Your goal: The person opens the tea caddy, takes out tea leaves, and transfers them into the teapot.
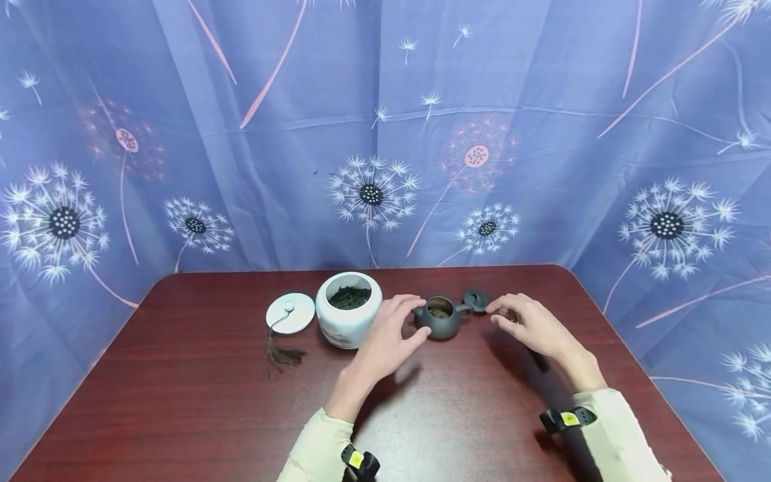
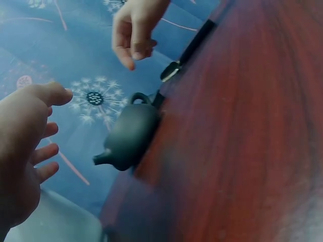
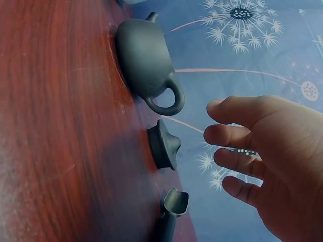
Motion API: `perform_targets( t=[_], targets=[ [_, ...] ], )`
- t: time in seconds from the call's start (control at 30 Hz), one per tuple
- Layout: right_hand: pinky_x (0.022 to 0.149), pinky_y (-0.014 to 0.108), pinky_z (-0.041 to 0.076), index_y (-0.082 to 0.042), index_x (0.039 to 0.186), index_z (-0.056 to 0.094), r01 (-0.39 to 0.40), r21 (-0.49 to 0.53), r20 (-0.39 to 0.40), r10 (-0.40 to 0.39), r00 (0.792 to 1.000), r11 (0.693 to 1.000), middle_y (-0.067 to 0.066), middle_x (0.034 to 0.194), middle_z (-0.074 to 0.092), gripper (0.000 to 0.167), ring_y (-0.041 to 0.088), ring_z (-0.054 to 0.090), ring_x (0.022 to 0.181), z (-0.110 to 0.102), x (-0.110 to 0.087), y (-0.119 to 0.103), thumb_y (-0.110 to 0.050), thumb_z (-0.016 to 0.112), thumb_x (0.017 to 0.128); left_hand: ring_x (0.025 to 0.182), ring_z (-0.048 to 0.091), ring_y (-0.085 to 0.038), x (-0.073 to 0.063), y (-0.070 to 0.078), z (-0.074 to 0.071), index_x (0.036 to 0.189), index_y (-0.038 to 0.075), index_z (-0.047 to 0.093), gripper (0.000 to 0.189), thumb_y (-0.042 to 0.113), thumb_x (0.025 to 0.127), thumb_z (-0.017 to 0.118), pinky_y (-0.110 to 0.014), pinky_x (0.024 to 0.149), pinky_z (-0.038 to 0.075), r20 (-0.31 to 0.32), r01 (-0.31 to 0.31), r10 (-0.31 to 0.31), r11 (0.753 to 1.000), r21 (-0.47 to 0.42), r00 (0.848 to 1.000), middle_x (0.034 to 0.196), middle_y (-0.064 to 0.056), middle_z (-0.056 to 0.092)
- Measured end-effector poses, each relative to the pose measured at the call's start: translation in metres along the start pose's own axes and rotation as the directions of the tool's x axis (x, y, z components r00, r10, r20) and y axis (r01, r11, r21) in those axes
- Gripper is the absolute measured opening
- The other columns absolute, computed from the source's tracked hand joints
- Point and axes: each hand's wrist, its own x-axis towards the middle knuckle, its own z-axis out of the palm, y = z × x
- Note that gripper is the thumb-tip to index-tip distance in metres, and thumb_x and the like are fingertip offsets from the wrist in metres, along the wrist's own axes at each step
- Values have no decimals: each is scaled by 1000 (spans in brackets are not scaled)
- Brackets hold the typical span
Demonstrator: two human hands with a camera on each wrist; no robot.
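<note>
A dark teapot [image 1: 442, 325] stands uncovered on the table, with some tea leaves inside. Its handle points right and its spout left. My left hand [image 1: 388, 338] hovers by the spout side, fingers and thumb spread, holding nothing. Right of the pot, my right hand [image 1: 533, 326] hangs in the air over a dark tea scoop [image 3: 175, 202], fingers loosely bent and empty. The teapot lid [image 3: 164, 146] lies between pot and scoop, near the handle. Left of my left hand sits a white jar [image 1: 348, 326] filled with dark tea leaves [image 1: 349, 297], partly covered by that hand.
The jar's white lid [image 1: 299, 324] with a dark tassel [image 1: 283, 355] lies to the left of the jar. A blue dandelion-patterned curtain [image 1: 289, 167] hangs behind the reddish-brown table [image 1: 199, 395].
</note>
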Motion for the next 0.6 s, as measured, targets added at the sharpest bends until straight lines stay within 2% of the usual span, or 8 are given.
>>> perform_targets(
  t=[0.17,0.37,0.6],
  targets=[
    [76,34,48,-17,112,70,-2,21,7,2,1000,1000,-10,93,64,17,10,57,88,2,2,0,-19,67,95,124,52,-21,-3,-5,12,129,12,63,46,29,88,72,-36,104,44,28,46,-46,999,-6,999,135,0,57],
    [74,33,47,-16,111,71,16,31,1,-16,1000,999,-10,91,64,17,9,55,86,3,6,-1,-19,67,95,123,52,-22,-5,-8,20,132,13,61,48,30,88,71,-37,104,44,43,108,-107,994,-15,993,135,-2,57],
    [75,41,48,-13,111,70,30,48,-1,-30,1000,998,-8,90,62,17,12,55,85,1,12,-1,-13,66,94,126,49,-21,-5,-13,28,138,15,55,55,33,89,70,-37,106,43,56,205,-204,979,-19,977,139,-1,54]
  ],
)
